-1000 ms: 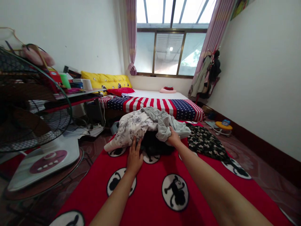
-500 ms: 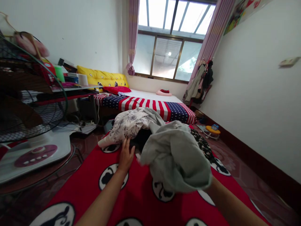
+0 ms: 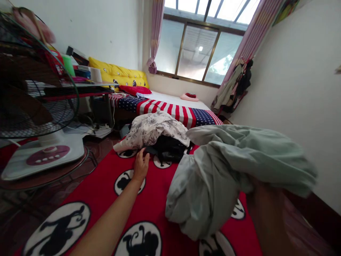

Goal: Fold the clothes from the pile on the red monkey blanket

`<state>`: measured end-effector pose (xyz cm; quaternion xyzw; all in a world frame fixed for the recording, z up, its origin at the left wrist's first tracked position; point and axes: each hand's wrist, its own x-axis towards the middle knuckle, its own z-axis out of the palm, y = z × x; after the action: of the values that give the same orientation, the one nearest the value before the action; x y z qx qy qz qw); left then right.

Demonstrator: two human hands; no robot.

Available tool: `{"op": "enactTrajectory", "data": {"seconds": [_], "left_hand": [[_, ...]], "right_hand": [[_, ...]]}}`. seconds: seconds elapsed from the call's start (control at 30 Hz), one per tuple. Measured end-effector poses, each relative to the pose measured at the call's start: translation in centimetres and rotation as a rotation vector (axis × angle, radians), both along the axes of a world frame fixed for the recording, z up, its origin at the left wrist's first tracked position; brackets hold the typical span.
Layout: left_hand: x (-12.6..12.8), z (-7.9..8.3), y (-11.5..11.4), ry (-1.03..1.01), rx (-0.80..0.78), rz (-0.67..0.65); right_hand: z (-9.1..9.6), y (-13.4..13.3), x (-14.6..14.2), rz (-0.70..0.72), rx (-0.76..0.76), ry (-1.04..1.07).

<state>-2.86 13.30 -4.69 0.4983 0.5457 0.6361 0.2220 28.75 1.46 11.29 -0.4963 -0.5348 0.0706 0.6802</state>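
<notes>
A crumpled grey-green garment (image 3: 210, 177) is lifted above the red blanket at the right. My right hand (image 3: 262, 193) grips it from below, with the fingers mostly hidden by the bunched fabric. My left hand (image 3: 141, 166) rests at the near edge of the clothes pile, fingers stretched and slightly apart, holding nothing. By its fingertips lie a black garment (image 3: 170, 147) and a white floral-print garment (image 3: 157, 128), the floral one heaped partly over the black. Under them spreads the red blanket (image 3: 160, 192) with dark figures in white circles.
Behind the pile stands a bed with a striped and starred cover (image 3: 170, 108). To the left are an electric fan (image 3: 42, 92) on a round stool and a cluttered desk (image 3: 82, 85). Clothes (image 3: 234, 85) hang by the right curtain.
My right hand has drawn the grey-green garment right and nearer, off the pile, uncovering more of the black garment. My left hand has stayed beside the pile.
</notes>
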Motion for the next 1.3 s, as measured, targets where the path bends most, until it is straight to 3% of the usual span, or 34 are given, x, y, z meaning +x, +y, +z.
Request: {"op": "enactTrajectory", "data": {"seconds": [0.07,0.1,0.13,0.23,0.3,0.37,0.43,0.53,0.63,0.73,0.83,0.97,1.07,1.17,1.3], "left_hand": [[-0.2,0.0,-0.7,-0.111,-0.033,-0.031],[-0.4,0.0,-1.1,-0.166,-0.048,-0.044],[-0.6,0.0,-1.6,-0.217,-0.061,-0.056],[-2.1,0.5,-3.2,-0.336,-0.104,-0.094],[-3.3,1.0,-4.3,-0.447,-0.15,-0.138],[-4.5,1.6,-5.2,-0.571,-0.196,-0.17],[-5.1,2.1,-5.9,-0.623,-0.212,-0.166],[-4.4,2.6,-6.8,-0.474,-0.172,-0.2],[-2.1,3.1,-7.8,-0.202,-0.124,-0.378],[0.6,3.5,-9.1,0.128,-0.125,-0.498],[2.5,3.7,-10.4,0.299,-0.21,-0.593],[3.4,4.0,-12.0,0.148,-0.327,-0.907],[3.3,4.3,-12.5,0.044,-0.327,-1.103],[3.3,4.2,-12.1,-0.066,-0.287,-1.013],[3.5,3.5,-10.5,-0.423,-0.328,-0.656]], "right_hand": [[-1.1,-0.7,-1.4,-0.085,-0.13,0.033],[-2.0,-1.0,-2.5,-0.053,-0.217,0.01],[-3.0,-1.5,-3.8,0.054,-0.315,-0.059],[-6.2,-3.4,-7.6,0.658,-0.506,-0.364],[-7.7,-4.5,-8.8,0.87,-0.613,-0.404],[-8.6,-5.0,-8.7,0.774,-0.61,-0.289],[-9.2,-4.5,-7.3,0.499,-0.449,-0.204],[-10.6,-2.9,-4.4,0.102,-0.204,-0.257],[-12.7,-1.4,-2.4,-0.063,-0.195,-0.272],[-14.5,-0.9,-2.1,-0.03,-0.297,-0.181],[-14.8,-1.3,-2.8,0.03,-0.304,-0.174],[-13.5,-2.4,-3.7,0.134,-0.171,-0.332],[-13.0,-2.9,-3.6,0.356,-0.222,-0.444],[-13.2,-2.9,-3.2,0.496,-0.376,-0.313],[-12.6,-3.0,-4.1,0.406,-0.458,0.157]]}}
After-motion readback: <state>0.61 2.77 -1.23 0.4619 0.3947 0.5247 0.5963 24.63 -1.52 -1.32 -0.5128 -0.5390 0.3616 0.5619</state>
